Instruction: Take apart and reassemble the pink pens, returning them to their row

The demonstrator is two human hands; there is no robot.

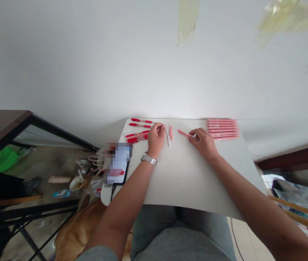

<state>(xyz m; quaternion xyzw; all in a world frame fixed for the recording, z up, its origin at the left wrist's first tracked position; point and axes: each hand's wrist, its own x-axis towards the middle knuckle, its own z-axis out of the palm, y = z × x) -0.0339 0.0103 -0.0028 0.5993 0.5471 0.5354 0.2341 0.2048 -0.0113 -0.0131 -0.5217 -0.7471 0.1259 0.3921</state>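
My left hand point(156, 138), with a metal watch on the wrist, is closed around a thin white refill point(167, 137) that points down onto the white table point(186, 174). A small pink cap point(171, 132) lies just right of the refill. My right hand point(203, 142) pinches a pink pen barrel point(183, 133) that sticks out to the left. Several red pens point(139, 131) lie left of my left hand. A row of pink pens point(222, 129) lies at the table's far right.
A phone point(118, 165) lies on the table's left edge with a cable hanging down. A dark glass-topped table point(15, 123) stands at left above floor clutter and a cup point(75, 184). A tan dog point(74, 235) lies below. The white wall is close behind.
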